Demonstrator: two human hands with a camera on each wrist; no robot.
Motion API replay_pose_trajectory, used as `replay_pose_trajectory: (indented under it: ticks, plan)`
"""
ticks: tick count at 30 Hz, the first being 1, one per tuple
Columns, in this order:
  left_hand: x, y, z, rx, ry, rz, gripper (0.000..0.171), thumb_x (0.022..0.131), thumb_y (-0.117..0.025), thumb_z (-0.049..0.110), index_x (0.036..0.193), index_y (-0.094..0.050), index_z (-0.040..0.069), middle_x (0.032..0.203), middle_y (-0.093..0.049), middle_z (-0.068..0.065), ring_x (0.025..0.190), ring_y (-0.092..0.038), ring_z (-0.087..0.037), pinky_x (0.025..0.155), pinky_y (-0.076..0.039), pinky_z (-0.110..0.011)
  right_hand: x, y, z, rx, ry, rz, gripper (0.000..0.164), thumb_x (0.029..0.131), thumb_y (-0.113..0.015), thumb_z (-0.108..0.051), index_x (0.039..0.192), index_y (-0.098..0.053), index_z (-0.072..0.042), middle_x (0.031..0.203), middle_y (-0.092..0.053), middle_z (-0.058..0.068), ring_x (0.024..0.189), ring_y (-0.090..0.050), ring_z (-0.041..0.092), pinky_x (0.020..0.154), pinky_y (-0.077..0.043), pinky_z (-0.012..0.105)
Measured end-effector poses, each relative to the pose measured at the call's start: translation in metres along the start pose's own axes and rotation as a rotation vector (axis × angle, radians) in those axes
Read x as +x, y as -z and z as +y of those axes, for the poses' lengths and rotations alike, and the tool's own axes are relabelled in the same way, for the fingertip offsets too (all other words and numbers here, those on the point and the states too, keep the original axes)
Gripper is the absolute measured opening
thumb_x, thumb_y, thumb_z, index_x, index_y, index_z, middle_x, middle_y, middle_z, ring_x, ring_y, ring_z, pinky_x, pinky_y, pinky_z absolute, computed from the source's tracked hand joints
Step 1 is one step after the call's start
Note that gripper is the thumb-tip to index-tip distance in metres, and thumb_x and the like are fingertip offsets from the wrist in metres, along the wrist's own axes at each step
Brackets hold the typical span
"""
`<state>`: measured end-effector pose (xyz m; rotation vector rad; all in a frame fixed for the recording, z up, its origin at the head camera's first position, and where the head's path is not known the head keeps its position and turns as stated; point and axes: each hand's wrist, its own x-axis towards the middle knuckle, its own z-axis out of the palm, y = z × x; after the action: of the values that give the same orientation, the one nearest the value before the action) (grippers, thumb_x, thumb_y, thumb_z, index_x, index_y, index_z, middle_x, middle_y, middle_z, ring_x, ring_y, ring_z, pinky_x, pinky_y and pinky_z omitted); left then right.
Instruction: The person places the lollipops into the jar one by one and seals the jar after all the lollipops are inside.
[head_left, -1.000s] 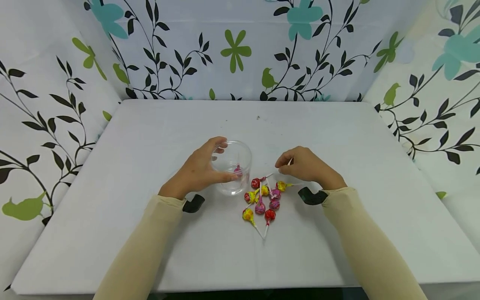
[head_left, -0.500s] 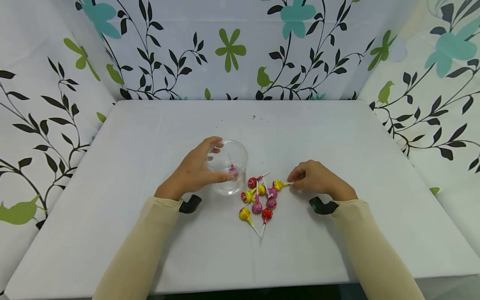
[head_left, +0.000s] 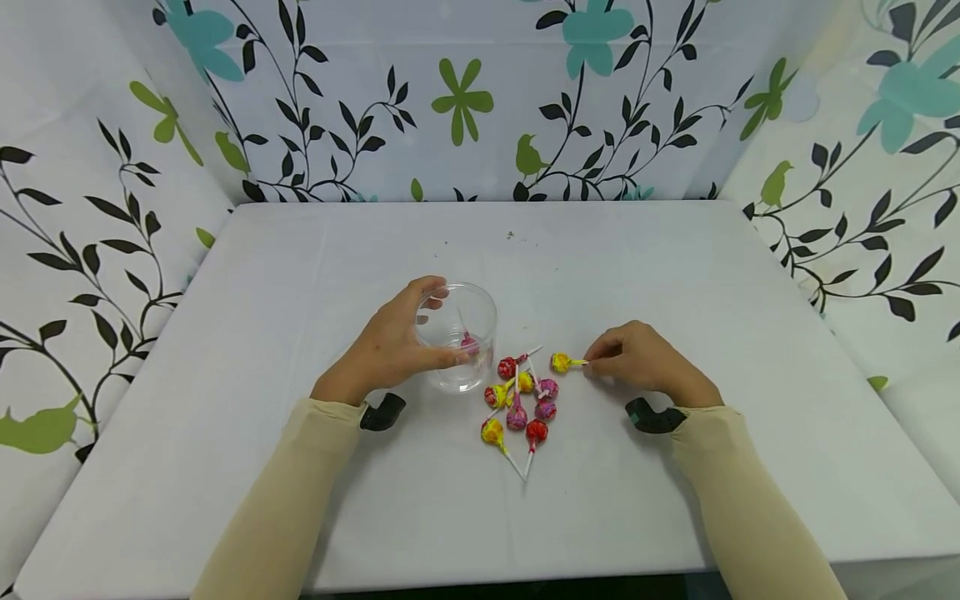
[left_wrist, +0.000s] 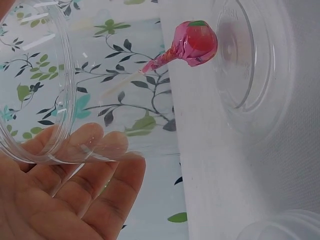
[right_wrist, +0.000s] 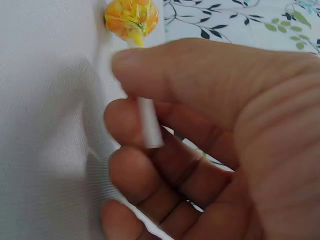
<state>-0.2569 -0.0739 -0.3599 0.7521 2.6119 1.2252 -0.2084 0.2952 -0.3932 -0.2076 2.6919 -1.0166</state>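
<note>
My left hand (head_left: 390, 346) holds a clear plastic cup (head_left: 483, 333) by its side, fingers and thumb around the wall. Inside the cup, a lollipop in a pink wrapper (left_wrist: 197, 42) rests head down near the base, its white stick pointing toward the mouth. On the right, my right hand (head_left: 648, 358) pinches a yellow-wrapped lollipop (head_left: 561, 362) by its stick between thumb and index finger. In the right wrist view the stick end shows below the thumb, and the yellow head (right_wrist: 131, 19) points away from the hand, close over the white cloth.
Between the hands lies a loose pile of lollipops, among them a red one (head_left: 536, 431), a pink one (head_left: 516, 417) and a yellow one (head_left: 492, 432). White cloth covers the table (head_left: 600, 500). A leaf-patterned curtain (head_left: 480, 100) stands behind and at both sides.
My right hand has moved right and toward me, taken the yellow lollipop by its stick and drawn it slightly away from the pile. The left hand still holds the cup.
</note>
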Motion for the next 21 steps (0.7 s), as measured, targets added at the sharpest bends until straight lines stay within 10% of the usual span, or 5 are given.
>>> replay_pose_trajectory:
  ticks: [21]
  plan:
    - [-0.001, -0.001, 0.0, -0.016, 0.016, 0.004, 0.106, 0.076, -0.094, 0.04, 0.159, -0.034, 0.012, 0.154, -0.051, -0.011, 0.135, -0.054, -0.04, 0.103, -0.053, -0.058, -0.006, 0.012, -0.006, 0.229, -0.024, 0.238, 0.018, 0.096, -0.073, -0.019, 0.108, -0.08, -0.008, 0.1, -0.079, 0.012, 0.091, -0.07, 0.02, 0.078, -0.055, 0.031]
